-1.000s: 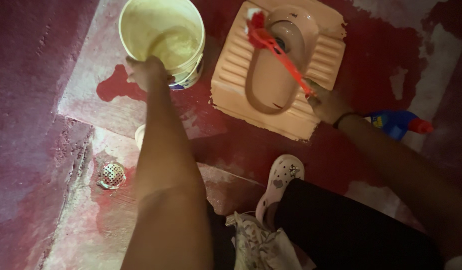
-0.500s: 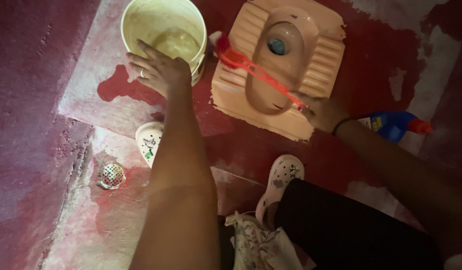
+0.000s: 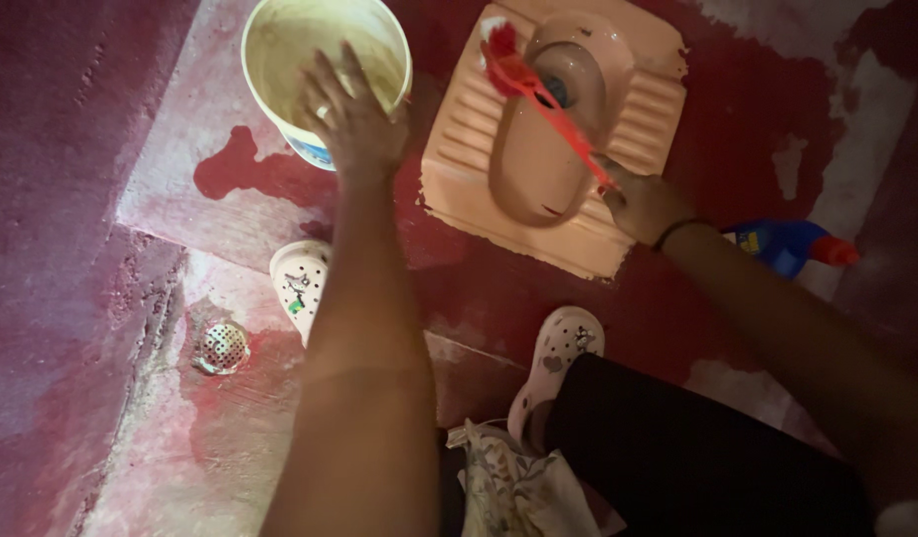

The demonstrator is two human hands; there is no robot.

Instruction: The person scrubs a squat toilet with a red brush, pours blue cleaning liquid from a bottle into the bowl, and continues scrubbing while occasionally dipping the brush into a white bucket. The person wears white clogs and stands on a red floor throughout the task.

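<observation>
Right hand (image 3: 643,204) is fisted around the red toilet brush (image 3: 538,94) handle, bristle head angled onto the rim of the pink squat toilet pan (image 3: 479,129) for scrubbing reach. Left hand (image 3: 351,119), fingers spread, presses on the near rim of the cream bucket (image 3: 280,30) beside the pan, apparently steadying it.

Bucket (image 3: 280,50) top edge cut off

Dim, reddish light; edges dark, slight blur.
</observation>
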